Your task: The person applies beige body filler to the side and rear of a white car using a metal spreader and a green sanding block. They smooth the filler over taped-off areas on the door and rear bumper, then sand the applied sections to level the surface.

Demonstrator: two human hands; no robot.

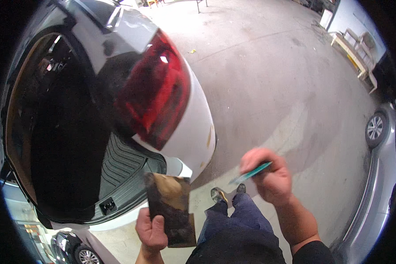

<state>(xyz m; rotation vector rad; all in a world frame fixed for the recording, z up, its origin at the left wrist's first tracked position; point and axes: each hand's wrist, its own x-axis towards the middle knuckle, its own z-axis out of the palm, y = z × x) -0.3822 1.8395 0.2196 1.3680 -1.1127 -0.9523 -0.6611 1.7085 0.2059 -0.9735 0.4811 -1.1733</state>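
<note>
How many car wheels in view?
2. One wheel on the silver car at the right edge, one wheel on the dark car at the bottom left. The white car's wheels are out of sight; others may be hidden.

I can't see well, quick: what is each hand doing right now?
Left hand: closed, holding a dark board with tan putty on it.
Right hand: closed, holding a thin teal spreader.
</note>
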